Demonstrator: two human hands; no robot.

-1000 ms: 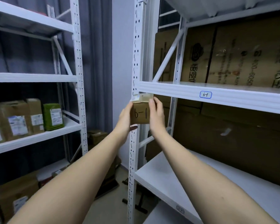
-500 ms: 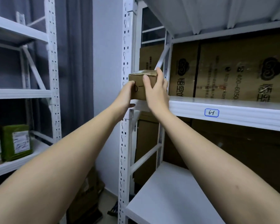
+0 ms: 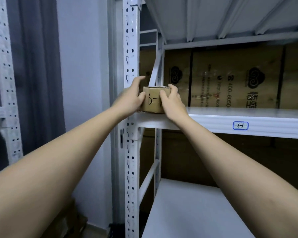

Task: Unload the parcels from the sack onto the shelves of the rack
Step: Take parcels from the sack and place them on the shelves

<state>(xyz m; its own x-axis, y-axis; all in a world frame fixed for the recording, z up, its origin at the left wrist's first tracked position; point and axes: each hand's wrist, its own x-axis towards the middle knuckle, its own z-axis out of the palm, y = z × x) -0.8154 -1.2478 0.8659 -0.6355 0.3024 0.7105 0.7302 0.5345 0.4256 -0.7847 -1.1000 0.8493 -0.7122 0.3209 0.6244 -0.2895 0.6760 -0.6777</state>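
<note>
Small brown cardboard parcel (image 3: 152, 100), marked "6-" in black pen, sits at the left front corner of the white metal rack shelf (image 3: 248, 115), held between both my hands.

From my head camera: my left hand (image 3: 130, 98) grips the parcel's left side, thumb on its front face and fingers curled round toward the back beside the white perforated rack upright (image 3: 131, 66). My right hand (image 3: 172, 102) grips the right side, thumb across the front hiding the rest of the writing, fingers bent over the top edge. The parcel's underside appears to rest on the shelf. A blue-bordered label (image 3: 240, 125) reading "6-1" is stuck on the shelf's front edge, well to the right. Large flattened brown cardboard sheets (image 3: 230, 78) stand along the back of the shelf behind the parcel.
</note>
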